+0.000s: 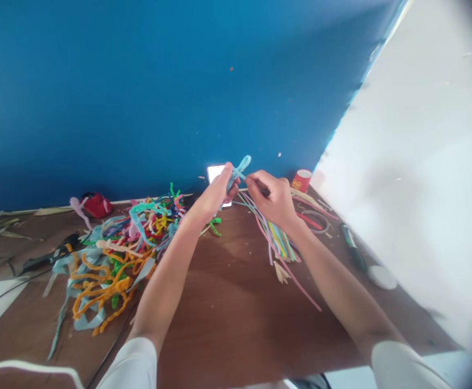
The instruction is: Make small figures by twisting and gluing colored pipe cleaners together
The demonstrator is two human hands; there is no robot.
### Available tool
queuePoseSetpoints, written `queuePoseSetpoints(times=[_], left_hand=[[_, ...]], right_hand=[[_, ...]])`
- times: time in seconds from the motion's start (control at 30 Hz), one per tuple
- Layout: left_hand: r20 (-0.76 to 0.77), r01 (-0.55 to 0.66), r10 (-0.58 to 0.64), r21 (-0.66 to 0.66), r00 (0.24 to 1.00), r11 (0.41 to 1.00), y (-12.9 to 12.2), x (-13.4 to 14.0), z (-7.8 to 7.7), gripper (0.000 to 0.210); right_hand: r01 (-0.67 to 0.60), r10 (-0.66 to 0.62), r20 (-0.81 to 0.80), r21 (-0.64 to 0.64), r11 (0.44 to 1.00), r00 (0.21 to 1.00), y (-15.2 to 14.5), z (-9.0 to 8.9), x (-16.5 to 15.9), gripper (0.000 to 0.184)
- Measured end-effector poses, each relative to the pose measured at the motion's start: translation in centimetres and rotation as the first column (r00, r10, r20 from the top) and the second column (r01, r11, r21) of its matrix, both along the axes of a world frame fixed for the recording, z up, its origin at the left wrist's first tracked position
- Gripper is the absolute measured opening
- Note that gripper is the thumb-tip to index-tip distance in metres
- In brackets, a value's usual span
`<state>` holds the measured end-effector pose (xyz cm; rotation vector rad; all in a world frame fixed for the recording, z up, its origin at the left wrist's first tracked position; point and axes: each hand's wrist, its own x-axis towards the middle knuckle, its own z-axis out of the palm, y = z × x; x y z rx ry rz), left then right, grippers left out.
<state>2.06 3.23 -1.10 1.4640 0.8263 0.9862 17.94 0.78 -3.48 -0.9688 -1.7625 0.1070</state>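
Your left hand (pixel 218 190) and right hand (pixel 271 199) both pinch a light-blue fuzzy pipe cleaner loop (pixel 239 168) above the brown wooden counter (pixel 227 302), just right of the tangled heap of colourful pipe cleaners (pixel 118 248).

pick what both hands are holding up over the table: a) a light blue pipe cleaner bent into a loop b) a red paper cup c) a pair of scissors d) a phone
a: the left hand and right hand pinch a light blue pipe cleaner between them, its looped end sticking up, while the red cup stands untouched at the back of the table.
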Motion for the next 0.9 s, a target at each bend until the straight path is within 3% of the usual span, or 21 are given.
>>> queuePoseSetpoints(times=[0.43,0.9], left_hand=[[0.079,0.034,-0.027,-0.084,0.996,0.996,0.16,0.21,0.02,0.046],[-0.004,-0.017,0.017,-0.09,1.0,0.996,0.39,-0.1,0.26,0.057]], right_hand=[[0.016,-0.016,0.004,0.02,1.0,1.0,0.0,-0.11,-0.06,0.023],[0.025,-0.025,0.059,-0.007,1.0,0.998,0.56,-0.61,0.27,0.017]])
